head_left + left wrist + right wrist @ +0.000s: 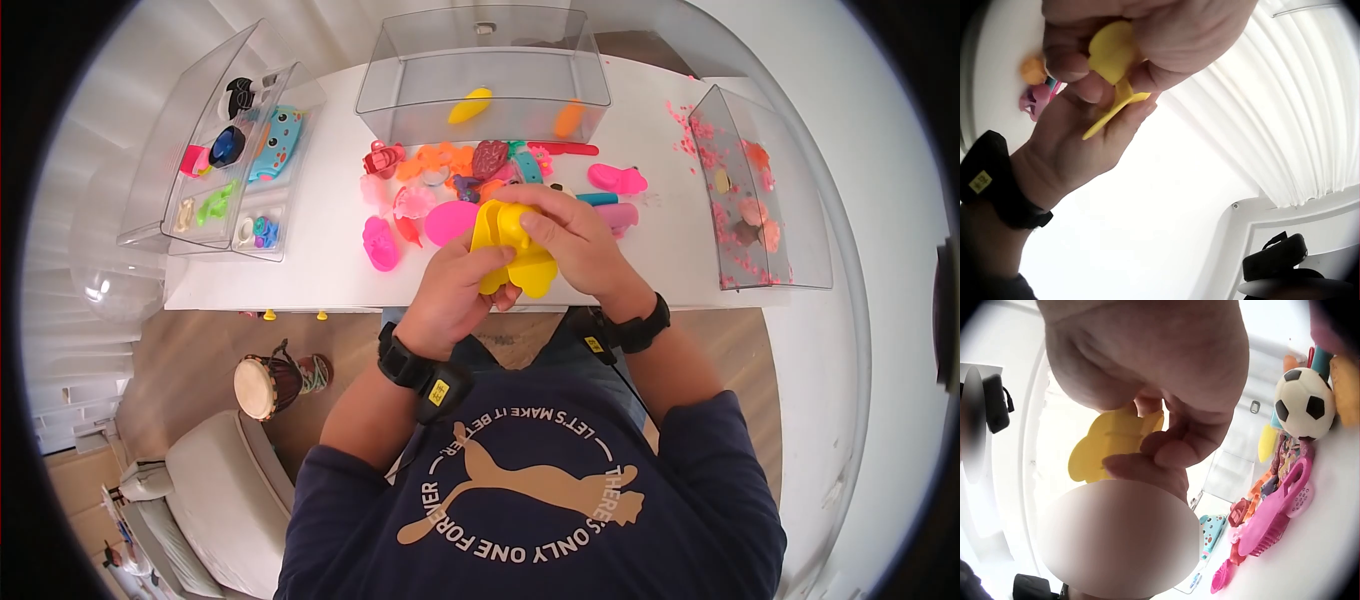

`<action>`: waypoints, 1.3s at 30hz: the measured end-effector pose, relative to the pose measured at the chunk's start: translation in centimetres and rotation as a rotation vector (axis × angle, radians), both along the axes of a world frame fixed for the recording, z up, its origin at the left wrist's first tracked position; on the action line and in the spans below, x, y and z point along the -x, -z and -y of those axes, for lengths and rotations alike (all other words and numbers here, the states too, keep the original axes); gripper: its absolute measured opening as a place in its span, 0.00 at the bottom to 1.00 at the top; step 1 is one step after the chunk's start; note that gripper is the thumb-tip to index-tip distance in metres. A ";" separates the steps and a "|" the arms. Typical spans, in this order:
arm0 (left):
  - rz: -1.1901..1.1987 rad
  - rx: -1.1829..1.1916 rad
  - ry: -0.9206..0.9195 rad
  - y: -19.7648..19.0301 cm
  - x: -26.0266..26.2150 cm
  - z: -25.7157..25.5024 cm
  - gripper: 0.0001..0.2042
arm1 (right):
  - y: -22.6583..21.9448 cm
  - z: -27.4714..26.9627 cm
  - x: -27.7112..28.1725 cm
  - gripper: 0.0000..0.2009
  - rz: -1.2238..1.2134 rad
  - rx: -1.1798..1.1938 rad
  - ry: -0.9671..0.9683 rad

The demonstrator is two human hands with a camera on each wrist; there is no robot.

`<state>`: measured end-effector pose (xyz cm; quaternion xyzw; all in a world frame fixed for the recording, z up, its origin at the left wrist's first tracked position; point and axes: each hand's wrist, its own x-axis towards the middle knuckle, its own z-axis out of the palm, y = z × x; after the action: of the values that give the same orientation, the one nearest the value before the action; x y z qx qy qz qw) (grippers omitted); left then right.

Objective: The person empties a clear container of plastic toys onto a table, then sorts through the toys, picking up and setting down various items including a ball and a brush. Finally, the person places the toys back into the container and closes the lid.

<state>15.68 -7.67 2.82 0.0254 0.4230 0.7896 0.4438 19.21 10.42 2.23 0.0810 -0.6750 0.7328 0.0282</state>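
I hold a yellow plastic toy (512, 250) in both hands above the near edge of the white table (310, 255), just in front of my chest. My left hand (455, 300) grips it from below, fingers curled under its lower lobes; my right hand (570, 240) grasps it from the upper right, thumb pressed on its top face. The toy sits between the two hands, touching both. Its flat, lobed body runs roughly from the table side down toward me, its long axis nearly in line with my forearms and tilted a little to the right. In the left wrist view, a thin yellow edge (1113, 112) pokes out between my fingers; in the right wrist view, the lobed outline (1110, 447) shows beneath my palm. What kind of toy it is I cannot tell for sure, since my fingers cover much of it.

Behind my hands lies a heap of pink, orange and red toys (470, 185), among them a pink oval (450, 222). A clear bin (485, 70) stands at the table's far edge, a clear tray of small toys (235, 160) to the left and another clear bin (760, 200) to the right. On the wooden floor to my left stand a small drum (270, 385) and a pale armchair (225, 500).
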 end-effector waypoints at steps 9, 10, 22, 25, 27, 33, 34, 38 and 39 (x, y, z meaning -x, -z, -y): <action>-0.339 0.142 -0.120 0.4 -0.1 -0.3 0.13 | -0.6 0.4 -3.0 0.22 0.056 -0.255 0.239; -0.401 0.201 -0.128 0.4 -0.1 -0.4 0.13 | -0.9 0.5 -3.3 0.23 0.048 -0.318 0.246; -1.526 0.742 -0.286 0.3 -1.3 -1.4 0.24 | 2.2 1.8 -2.5 0.31 -0.003 0.197 0.084; -1.489 0.704 -0.208 0.0 -1.7 -1.8 0.22 | 3.2 1.5 -2.1 0.27 0.083 0.384 0.079; -1.442 0.690 -0.167 -0.4 -1.8 -2.1 0.22 | 3.1 1.4 -2.1 0.25 0.101 0.436 0.064; -1.252 0.576 -0.201 -0.3 -1.8 -2.4 0.23 | 3.0 0.0 -2.1 0.23 0.095 0.565 0.015; -1.106 0.535 -0.183 -0.4 -1.7 -2.3 0.24 | 2.9 -0.3 -2.0 0.24 0.071 0.557 0.005; -0.718 0.577 0.027 -1.7 -0.3 -1.0 0.25 | 1.2 -1.2 -2.4 0.22 0.071 0.387 0.018; -0.736 0.610 0.021 -1.9 -0.3 -1.0 0.25 | 0.7 -1.2 -2.4 0.22 0.088 0.299 0.033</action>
<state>15.97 -6.66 4.77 0.1764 0.7643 0.5633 0.2597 21.63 11.64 1.49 0.0327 -0.5603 0.8273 0.0225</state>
